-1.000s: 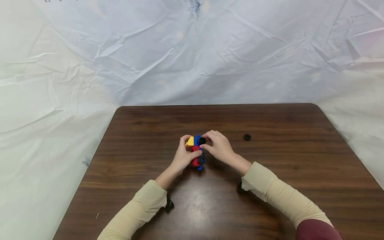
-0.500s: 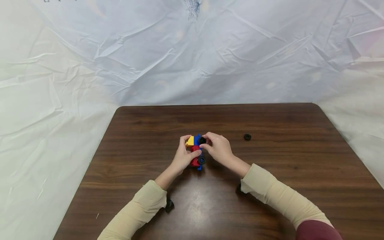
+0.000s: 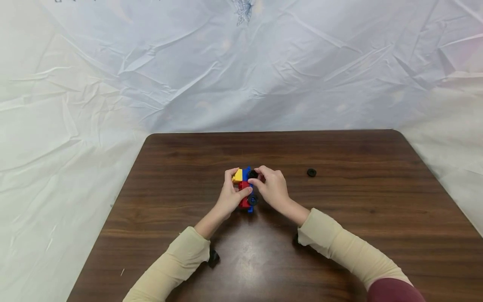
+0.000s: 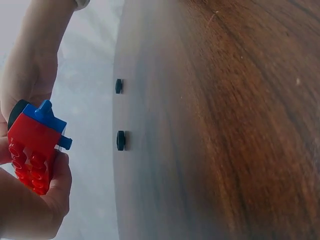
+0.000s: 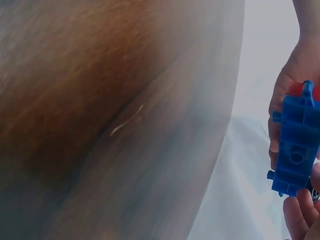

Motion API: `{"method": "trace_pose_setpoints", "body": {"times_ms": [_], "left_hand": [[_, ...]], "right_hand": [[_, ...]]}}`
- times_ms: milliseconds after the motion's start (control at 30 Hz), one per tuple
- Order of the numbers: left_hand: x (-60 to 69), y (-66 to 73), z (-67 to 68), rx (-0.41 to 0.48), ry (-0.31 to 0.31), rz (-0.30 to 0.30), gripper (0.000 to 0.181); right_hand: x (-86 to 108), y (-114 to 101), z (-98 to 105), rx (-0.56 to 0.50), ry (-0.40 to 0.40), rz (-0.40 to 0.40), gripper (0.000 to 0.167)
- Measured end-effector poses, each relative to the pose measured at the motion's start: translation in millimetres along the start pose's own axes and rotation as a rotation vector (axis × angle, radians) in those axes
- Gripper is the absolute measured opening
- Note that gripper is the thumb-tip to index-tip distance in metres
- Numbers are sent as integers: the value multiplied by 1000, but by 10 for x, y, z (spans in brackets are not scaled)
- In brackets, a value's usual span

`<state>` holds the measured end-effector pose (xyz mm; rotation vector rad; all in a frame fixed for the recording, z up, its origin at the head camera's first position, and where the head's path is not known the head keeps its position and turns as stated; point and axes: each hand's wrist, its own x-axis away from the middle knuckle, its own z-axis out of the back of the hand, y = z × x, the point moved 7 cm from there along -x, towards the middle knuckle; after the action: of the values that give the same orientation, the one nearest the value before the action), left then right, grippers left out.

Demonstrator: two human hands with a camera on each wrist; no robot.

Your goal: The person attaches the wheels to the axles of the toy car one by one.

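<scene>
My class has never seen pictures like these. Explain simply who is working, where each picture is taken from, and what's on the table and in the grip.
There is no machine here: a person works with two bare hands. The wide picture comes from a camera on the head, looking forward and down; the others come from a camera on each wrist, so the table looks tipped sideways. The left hand holds a red, yellow and blue brick toy; the right hand pinches a black wheel at the toy's far end. On the table, the left wrist view shows two loose wheels; the head view shows only one.
</scene>
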<state>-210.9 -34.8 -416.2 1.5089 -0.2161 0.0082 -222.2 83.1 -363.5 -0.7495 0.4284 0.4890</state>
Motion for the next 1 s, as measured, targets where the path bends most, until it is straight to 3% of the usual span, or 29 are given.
{"method": "trace_pose_setpoints", "body": {"times_ms": [367, 833, 1000], "left_hand": [[11, 15, 11, -11, 12, 13, 66], [8, 46, 22, -93, 13, -22, 65], [-6, 66, 17, -96, 19, -36, 66]], "right_hand": [[-23, 22, -32, -40, -19, -76, 25], [-58, 73, -56, -121, -123, -244, 25], [-63, 98, -48, -130, -137, -257, 26]]}}
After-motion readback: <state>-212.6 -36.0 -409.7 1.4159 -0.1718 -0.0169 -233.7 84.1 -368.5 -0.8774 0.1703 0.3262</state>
